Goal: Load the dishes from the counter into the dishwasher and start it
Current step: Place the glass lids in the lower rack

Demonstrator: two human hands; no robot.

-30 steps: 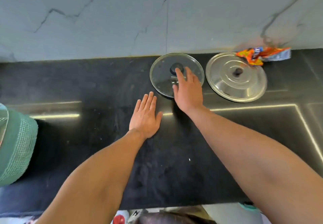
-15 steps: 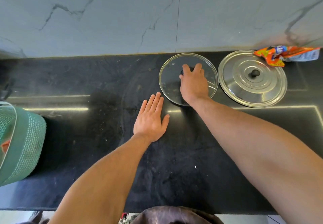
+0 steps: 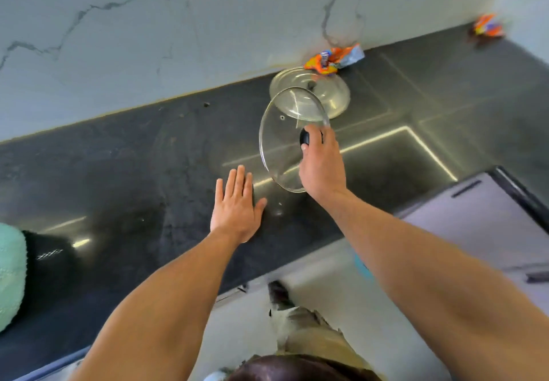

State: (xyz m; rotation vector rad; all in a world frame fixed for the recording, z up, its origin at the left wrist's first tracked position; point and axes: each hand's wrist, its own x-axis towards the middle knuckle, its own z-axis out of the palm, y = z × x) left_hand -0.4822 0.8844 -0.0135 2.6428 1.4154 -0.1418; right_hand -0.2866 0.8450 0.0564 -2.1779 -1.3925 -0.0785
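Observation:
My right hand [image 3: 322, 166] grips the black knob of a round glass lid [image 3: 282, 134] and holds the lid tilted up off the black counter [image 3: 133, 172]. Behind it, a steel lid [image 3: 334, 91] with a dark knob lies flat on the counter near the wall. My left hand [image 3: 236, 205] rests flat on the counter, fingers straight, a little left of the glass lid and apart from it.
An orange snack wrapper [image 3: 334, 60] lies against the marble wall by the steel lid, and a second one [image 3: 487, 27] farther right. A mint-green woven thing [image 3: 10, 273] sits at the left edge. A white appliance top [image 3: 481, 223] lies right of the counter.
My right hand has closed round the glass lid's knob and lifted the lid off the counter, tilting it. The view has swung and tilted. My left hand stays flat.

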